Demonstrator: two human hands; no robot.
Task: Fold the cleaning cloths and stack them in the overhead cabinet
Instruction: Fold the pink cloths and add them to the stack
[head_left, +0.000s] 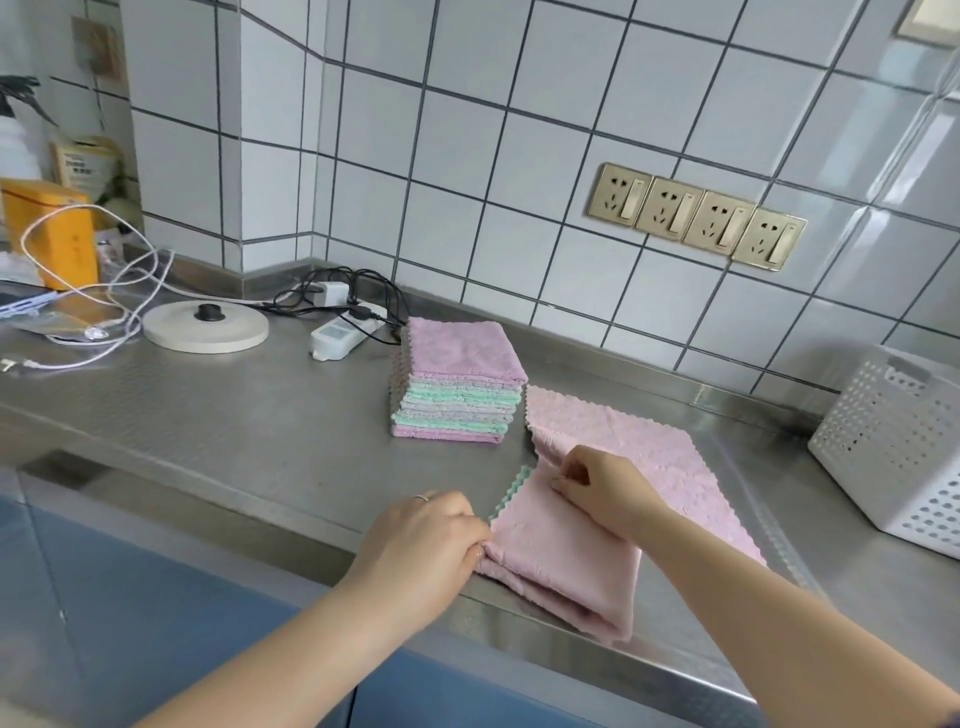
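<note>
Fingers (563, 480) of the right hand (605, 491) are curled and pinch a raised fold of the pink cloth (628, 467) near its left edge. The left hand (423, 545) grips the near-left corner of the same cloth, fingertips closed on the zigzag edge; a ring (422, 498) sits on one finger. The cloth lies on the steel counter (234, 415), partly folded: its near portion is doubled over into a thicker pad at the counter's front edge, while the far portion lies flat and spread toward the wall. A green edge (511, 491) shows under the pink layer between the hands; whether it belongs to a second cloth or to the reverse face cannot be determined. A stack (457, 384) of folded cloths in pink, green and grey stands just behind and left of the spread cloth, apparently touching its far-left corner. A white perforated basket (898, 447) stands at the right of the counter, apart from the cloth. Behind the stack lie a power strip (337, 338) with black cables plugged in, a round white kettle base (205, 327), and a looped white cable (98, 291). An orange box (52, 228) stands at the far left. Four gold wall sockets (696, 218) are mounted in a row on the tiled wall (467, 130). Blue cabinet fronts (156, 623) run below the counter.
</note>
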